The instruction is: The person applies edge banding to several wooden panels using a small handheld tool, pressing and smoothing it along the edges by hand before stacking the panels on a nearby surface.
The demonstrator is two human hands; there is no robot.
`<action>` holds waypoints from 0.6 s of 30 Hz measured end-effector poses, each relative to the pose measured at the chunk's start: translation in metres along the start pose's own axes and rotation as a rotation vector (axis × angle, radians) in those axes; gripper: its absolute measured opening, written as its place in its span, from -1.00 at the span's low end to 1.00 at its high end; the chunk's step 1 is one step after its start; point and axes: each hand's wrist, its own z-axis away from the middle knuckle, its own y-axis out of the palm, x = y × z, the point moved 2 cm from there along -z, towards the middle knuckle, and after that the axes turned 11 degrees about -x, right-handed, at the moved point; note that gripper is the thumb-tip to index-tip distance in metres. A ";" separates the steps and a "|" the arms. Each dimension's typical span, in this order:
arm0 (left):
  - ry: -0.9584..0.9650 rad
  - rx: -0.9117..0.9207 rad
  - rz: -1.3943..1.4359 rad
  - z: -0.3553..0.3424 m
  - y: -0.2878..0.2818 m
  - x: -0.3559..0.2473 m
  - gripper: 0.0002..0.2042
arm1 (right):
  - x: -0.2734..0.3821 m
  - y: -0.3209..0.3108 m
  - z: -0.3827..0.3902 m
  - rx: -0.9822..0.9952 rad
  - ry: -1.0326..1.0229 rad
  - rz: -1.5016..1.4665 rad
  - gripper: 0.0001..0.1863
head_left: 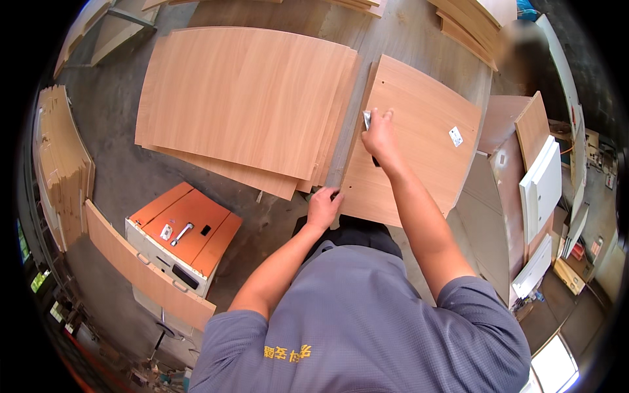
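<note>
A light wood-grain panel (419,144) lies in front of me at the right, with small dark holes and a white label on its face. My right hand (381,139) is closed over its left edge around a small hand tool (367,119). The tool's silver end sticks out past my fingers and a dark end shows below; its exact kind is hidden. At the panel's near left corner, my left hand (324,208) is closed with its fingertips against the edge. A stack of larger wood-grain panels (242,98) lies to the left, a narrow gap away.
On the left stands an orange-topped cabinet (187,226) with a metal tool on it, beside a long board with handles (131,259). Stacked cardboard (62,157) is at the far left. White panels (542,187) lean at the right. More boards (468,26) lie at the far right.
</note>
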 end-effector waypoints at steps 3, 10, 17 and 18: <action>-0.087 -0.118 0.076 0.017 -0.001 0.002 -0.79 | -0.011 0.007 -0.079 -0.082 0.008 -0.009 -0.52; -0.554 0.073 0.327 0.052 -0.001 0.040 -0.81 | -0.036 -0.054 -0.230 0.029 0.076 -0.038 -0.66; -0.465 0.166 0.535 0.048 0.007 0.058 -0.78 | -0.046 -0.003 -0.049 -0.009 -0.145 0.036 -0.49; -0.509 0.211 0.632 0.044 0.007 0.060 -0.76 | -0.044 0.004 -0.015 0.009 -0.149 0.029 -0.45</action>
